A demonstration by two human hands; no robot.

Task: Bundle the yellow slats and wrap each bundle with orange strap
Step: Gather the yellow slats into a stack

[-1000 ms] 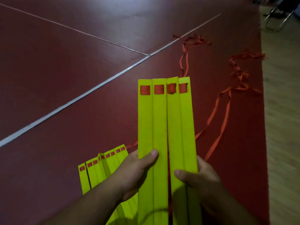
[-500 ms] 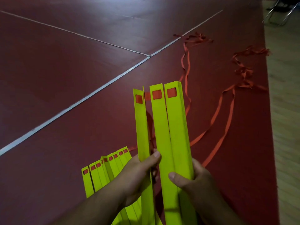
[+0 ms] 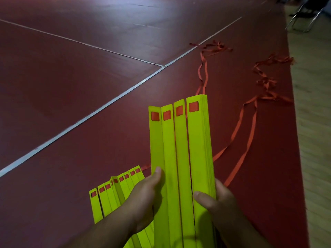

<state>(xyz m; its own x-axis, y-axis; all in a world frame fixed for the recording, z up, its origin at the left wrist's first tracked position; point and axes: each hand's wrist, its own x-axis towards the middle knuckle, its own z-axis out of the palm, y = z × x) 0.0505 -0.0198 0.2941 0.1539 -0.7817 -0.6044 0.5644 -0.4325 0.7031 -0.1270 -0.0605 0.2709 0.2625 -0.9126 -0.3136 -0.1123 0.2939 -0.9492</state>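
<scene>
I hold a fan of yellow slats upright in front of me, each with a small window at its top end showing orange. My left hand grips the left slats, thumb across the front. My right hand grips the right side, where several slats are stacked into a thick pack, thumb on the front face. A second spread of yellow slats lies on the red floor behind my left hand. Orange strap trails from the slats across the floor to the right.
The dark red floor carries white lines. More tangled orange strap lies at the far right near the floor's edge, beyond which is pale flooring. Metal chair legs stand at the top right.
The held slats first turned edge-on and spread apart, then came back face-on. More slats are now stacked on the right side. The camera dipped a little.
</scene>
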